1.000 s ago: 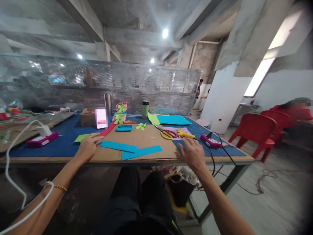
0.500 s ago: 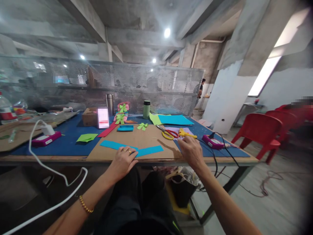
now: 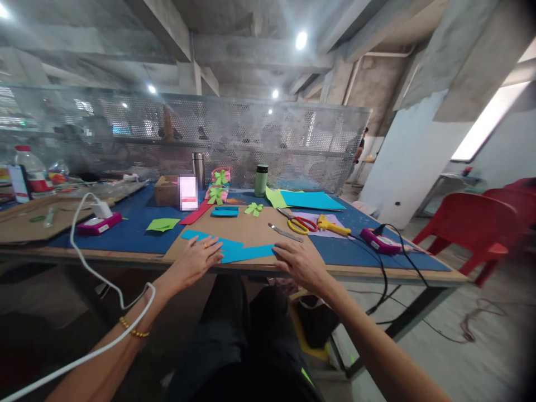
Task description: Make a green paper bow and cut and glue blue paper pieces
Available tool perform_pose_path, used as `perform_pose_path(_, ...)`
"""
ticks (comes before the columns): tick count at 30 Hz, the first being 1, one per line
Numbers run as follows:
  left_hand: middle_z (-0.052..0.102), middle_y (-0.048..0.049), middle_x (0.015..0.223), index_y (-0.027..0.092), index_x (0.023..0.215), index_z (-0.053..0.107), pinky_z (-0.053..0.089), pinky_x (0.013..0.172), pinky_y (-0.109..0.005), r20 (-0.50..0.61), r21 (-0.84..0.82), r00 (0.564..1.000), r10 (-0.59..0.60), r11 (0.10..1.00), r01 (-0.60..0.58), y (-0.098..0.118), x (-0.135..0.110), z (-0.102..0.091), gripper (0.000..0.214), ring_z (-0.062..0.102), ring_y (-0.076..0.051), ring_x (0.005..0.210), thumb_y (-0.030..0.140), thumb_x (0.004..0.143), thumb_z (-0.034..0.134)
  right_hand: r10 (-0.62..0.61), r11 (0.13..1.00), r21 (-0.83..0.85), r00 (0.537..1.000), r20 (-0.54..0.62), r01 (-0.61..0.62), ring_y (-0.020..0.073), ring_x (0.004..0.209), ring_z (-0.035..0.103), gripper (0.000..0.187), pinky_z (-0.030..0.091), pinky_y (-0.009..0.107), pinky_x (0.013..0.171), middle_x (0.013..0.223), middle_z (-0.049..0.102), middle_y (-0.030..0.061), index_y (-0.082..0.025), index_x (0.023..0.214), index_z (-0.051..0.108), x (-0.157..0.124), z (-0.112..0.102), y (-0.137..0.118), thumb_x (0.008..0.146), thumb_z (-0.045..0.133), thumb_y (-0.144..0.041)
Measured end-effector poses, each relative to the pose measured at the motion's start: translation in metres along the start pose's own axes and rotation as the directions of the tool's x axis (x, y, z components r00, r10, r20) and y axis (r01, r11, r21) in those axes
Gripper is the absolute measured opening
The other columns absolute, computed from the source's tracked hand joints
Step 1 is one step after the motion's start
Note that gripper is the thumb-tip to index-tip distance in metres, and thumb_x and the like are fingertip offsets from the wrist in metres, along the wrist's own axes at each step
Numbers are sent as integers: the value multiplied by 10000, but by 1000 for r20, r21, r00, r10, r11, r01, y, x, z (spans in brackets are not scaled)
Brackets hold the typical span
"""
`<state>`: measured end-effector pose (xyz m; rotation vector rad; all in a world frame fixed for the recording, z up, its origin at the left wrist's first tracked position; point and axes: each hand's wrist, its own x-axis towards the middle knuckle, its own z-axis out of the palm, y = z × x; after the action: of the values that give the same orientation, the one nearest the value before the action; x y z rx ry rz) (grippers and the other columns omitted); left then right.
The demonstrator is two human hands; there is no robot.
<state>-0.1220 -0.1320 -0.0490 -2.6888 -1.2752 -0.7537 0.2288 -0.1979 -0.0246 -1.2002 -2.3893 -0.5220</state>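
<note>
Two long cyan paper strips (image 3: 234,249) lie crossed on a brown cardboard sheet (image 3: 251,229) at the table's near edge. My left hand (image 3: 195,261) rests flat with fingers spread on the left end of the strips. At their right end my right hand (image 3: 299,264) lies flat too, fingers stretched out. A thin grey blade or ruler (image 3: 285,233) lies just beyond my right hand. Red and yellow scissors (image 3: 298,223) and a yellow tool (image 3: 333,225) sit farther back.
The blue table top (image 3: 125,231) carries green paper (image 3: 162,224), green bows (image 3: 253,209), a cardboard box (image 3: 166,190), a steel flask (image 3: 198,169), a green bottle (image 3: 261,180) and pink devices (image 3: 380,240) with cables. Mesh screen behind; red chairs (image 3: 471,223) at right.
My left hand slid from the left part of the table to the strips at the near edge. My right hand drew back from the scissors area to the strips' right end.
</note>
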Motion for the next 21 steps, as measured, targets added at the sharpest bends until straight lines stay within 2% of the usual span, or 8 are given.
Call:
perform_pose_path(3,569,-91,1489,275,1370,630,315,1154,-466,93,14,992,-80,997,79,-25,5,-6,573,453,-275,1433,585,1029,289,37,998,-41,999,-6,-37,303,1202,608,380,474,448,997,1323,661,155,-178,1319,621,-10,5,-13,980,609,-350)
perform_pose_path(6,558,-122,1496,238,1369,628,347,1130,-446,110,63,991,-77,996,70,-28,16,-12,567,473,-283,1414,547,1034,291,94,989,-109,995,-37,-98,308,1172,613,356,468,440,971,1311,668,148,-194,1295,631,-21,4,-16,970,626,-340)
perform_pose_path(8,569,-162,1472,206,1338,645,360,1110,-468,17,89,997,-76,993,74,-14,21,-15,567,511,-314,1366,567,1017,349,94,988,-121,994,-56,-100,296,1109,627,299,470,424,923,1268,688,136,-201,1240,656,-25,1,-15,974,621,-332)
perform_pose_path(10,582,-188,1439,193,1314,657,346,1110,-508,-107,80,993,-46,995,55,9,22,-14,560,523,-340,1326,595,976,462,75,991,-101,995,-72,-82,283,1053,629,255,470,412,883,1213,706,128,-195,1187,677,-26,-2,-14,978,616,-327)
perform_pose_path(13,649,-139,1334,233,1256,691,400,1053,-478,-83,-24,985,152,988,-155,45,18,-6,441,566,-317,1248,514,921,629,46,998,-26,994,-94,-49,271,1036,614,239,475,407,882,1167,712,122,-196,1175,691,-24,-4,-14,980,612,-310)
perform_pose_path(15,700,-113,1207,241,1188,722,424,999,-463,-75,-51,975,209,976,-213,60,15,1,291,609,-286,1158,367,936,645,46,999,31,992,-114,-43,264,1029,607,237,484,405,879,1154,709,119,-210,1180,700,-23,-2,-13,977,612,-296)
perform_pose_path(18,735,-97,1099,235,1123,741,435,963,-470,-115,-78,973,200,975,-209,64,12,6,226,635,-267,1093,201,942,609,56,992,121,986,-157,-38,255,977,612,231,503,405,843,1092,713,115,-218,1161,724,-23,2,-8,970,623,-300)
perform_pose_path(21,758,-89,1094,220,1072,752,460,970,-474,-122,-180,972,199,959,-219,55,11,3,206,656,-259,1067,190,951,588,75,966,256,974,-216,-18,241,946,646,216,533,401,829,1027,722,101,-228,1108,753,-25,5,2,967,630,-336)
